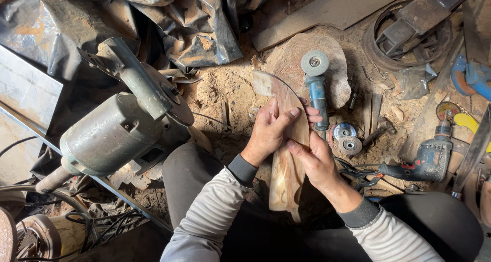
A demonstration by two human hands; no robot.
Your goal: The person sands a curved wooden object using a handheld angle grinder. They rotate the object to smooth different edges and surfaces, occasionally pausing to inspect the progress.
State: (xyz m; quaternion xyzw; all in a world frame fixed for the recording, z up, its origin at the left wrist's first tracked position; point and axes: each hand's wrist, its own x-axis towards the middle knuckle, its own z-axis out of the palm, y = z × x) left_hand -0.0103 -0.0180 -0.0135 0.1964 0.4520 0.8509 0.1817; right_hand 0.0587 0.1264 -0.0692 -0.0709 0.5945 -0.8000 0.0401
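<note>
Nearest you, at the lower centre of the frame, your grey sleeves lead up to both hands clasped on the curved wooden piece point(286, 154), whose long axis runs from its tip at upper centre down toward your lap. Your left hand point(268, 131) wraps its left edge, thumb pressed across the face, while your right hand point(317, 162) pinches the right edge lower down, fingers closed together. Just right of the wood lie a blue angle grinder point(317, 88) and loose grinding discs point(347, 139), with a large grey motor point(110, 134) well apart at left; open dusty ground lies beyond the tip.
</note>
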